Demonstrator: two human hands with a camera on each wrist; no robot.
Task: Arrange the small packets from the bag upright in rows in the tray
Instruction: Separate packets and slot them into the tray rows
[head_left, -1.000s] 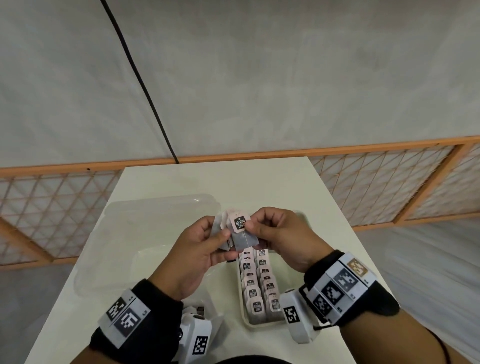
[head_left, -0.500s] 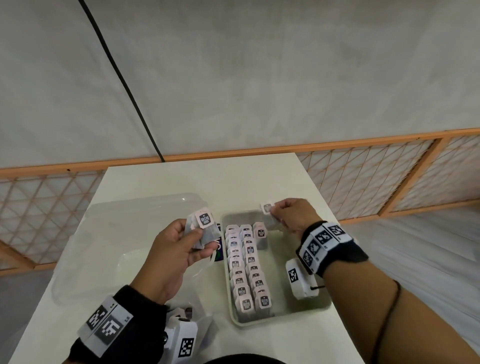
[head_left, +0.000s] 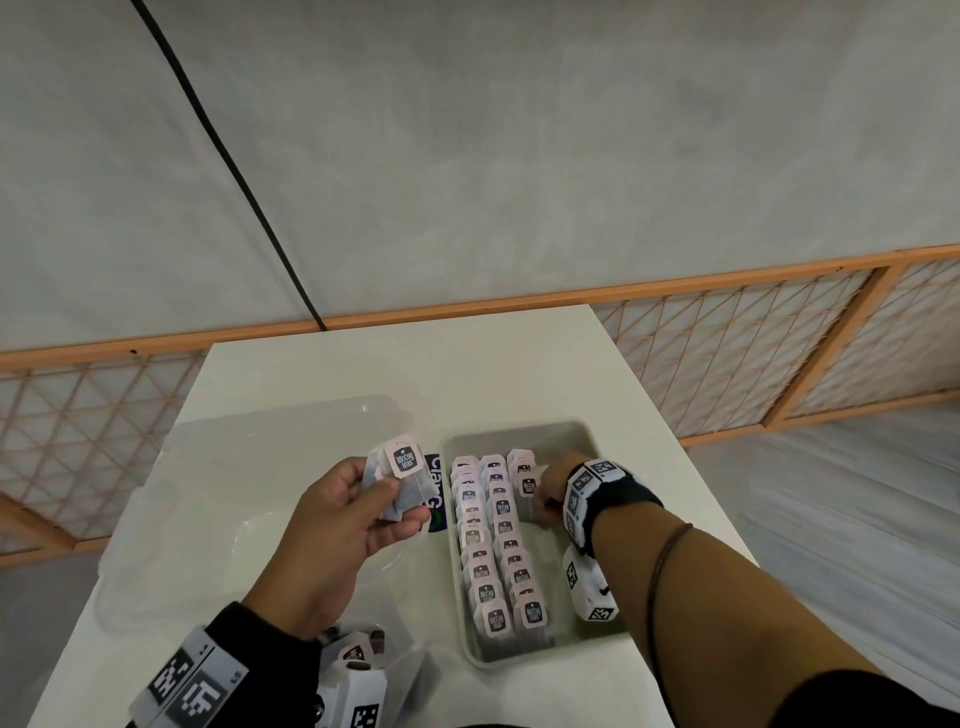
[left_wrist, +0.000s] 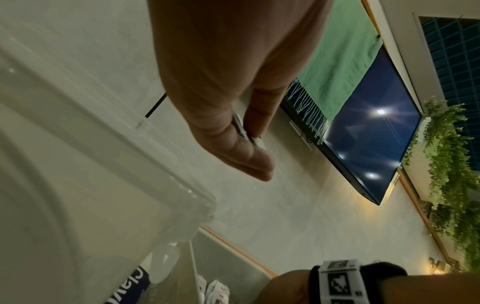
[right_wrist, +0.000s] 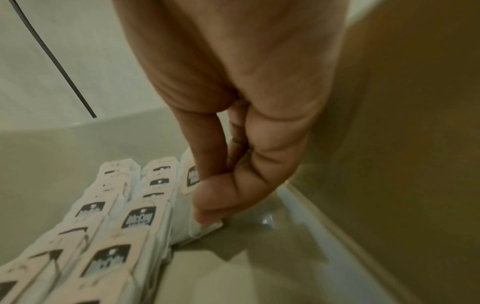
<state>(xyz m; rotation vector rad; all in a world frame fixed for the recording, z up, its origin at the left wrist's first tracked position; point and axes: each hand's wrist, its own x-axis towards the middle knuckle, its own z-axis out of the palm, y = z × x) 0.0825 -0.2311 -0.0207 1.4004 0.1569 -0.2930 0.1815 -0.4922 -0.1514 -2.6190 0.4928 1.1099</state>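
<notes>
Matt paper packets (head_left: 491, 540) in a smooth plastic tray (head_left: 592, 441), clear glossy plastic bag (head_left: 249, 467)

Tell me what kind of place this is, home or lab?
Likely an indoor room set up for recording, not a kitchen: a plain white table against a bare grey wall, a wall-mounted screen, and hanging greenery. Cannot say home or lab.
</notes>
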